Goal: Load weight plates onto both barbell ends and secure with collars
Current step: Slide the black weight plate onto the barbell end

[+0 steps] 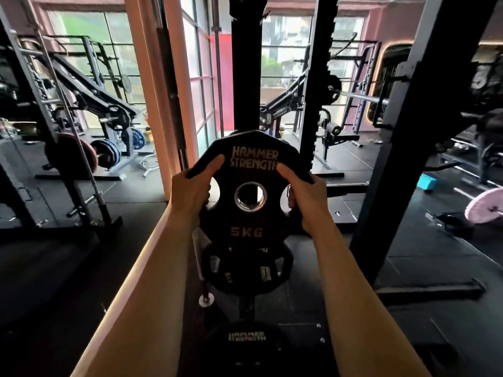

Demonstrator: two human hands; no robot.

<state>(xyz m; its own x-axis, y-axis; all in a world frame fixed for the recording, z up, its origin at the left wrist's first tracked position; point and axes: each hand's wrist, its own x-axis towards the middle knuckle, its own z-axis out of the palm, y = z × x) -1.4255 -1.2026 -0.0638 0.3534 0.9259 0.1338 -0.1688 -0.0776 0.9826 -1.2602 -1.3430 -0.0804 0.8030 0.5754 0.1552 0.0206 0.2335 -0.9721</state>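
Plate, a black one marked 5 KG, is up in the air in front of the person, above more plates stored on a rack low down. It could slip and drop onto the rack or toes, because it is heavy and held only at its edges. Both arms reach straight out, left hand and right hand each gripping a side, thumbs on the front.

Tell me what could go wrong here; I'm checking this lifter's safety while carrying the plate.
Both hands, left hand and right hand, grip only the upper edge of the 5 kg plate, so it could slip. If dropped, it would likely strike the stored plate directly below.
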